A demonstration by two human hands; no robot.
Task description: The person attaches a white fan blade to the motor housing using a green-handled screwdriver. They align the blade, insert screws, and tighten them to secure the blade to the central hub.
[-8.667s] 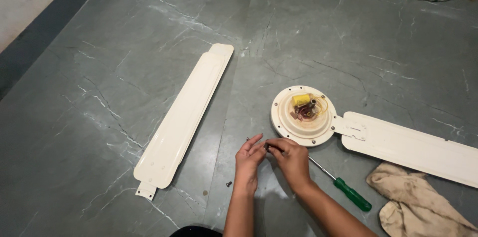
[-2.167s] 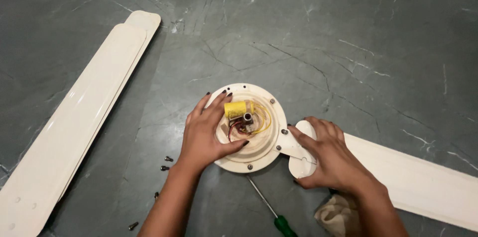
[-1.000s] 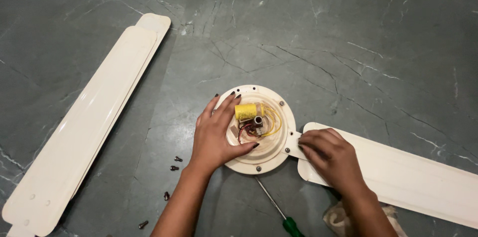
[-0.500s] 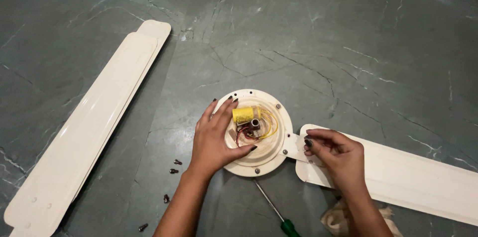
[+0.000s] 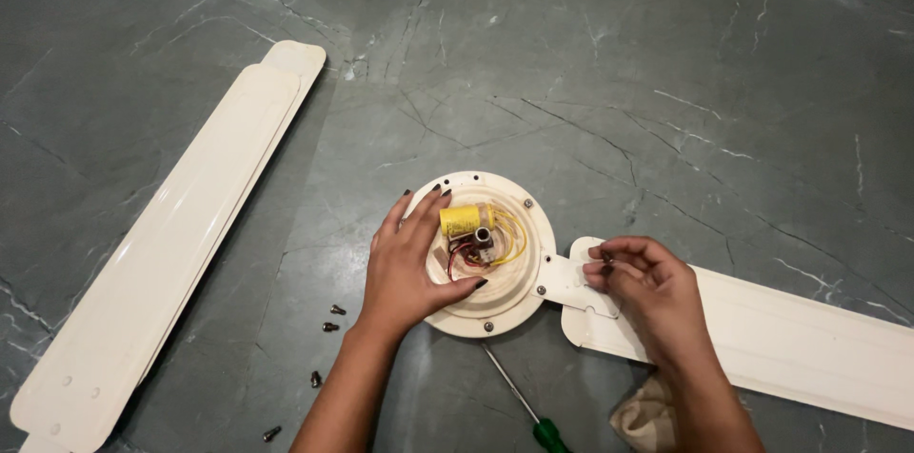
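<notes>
Cream round metal fan motor housing point(image 5: 505, 305) with yellow cylindrical capacitor point(image 5: 460, 221) and red and yellow wires point(image 5: 507, 242); cream long fan blades point(image 5: 162, 244); green-handled screwdriver point(image 5: 548, 435); dark grey, white-veined stone floor point(image 5: 590, 63)

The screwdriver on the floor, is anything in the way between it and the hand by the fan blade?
Nothing visible blocks it. The screwdriver lies on bare floor below the fan motor, and the right hand is just beside it.
</notes>
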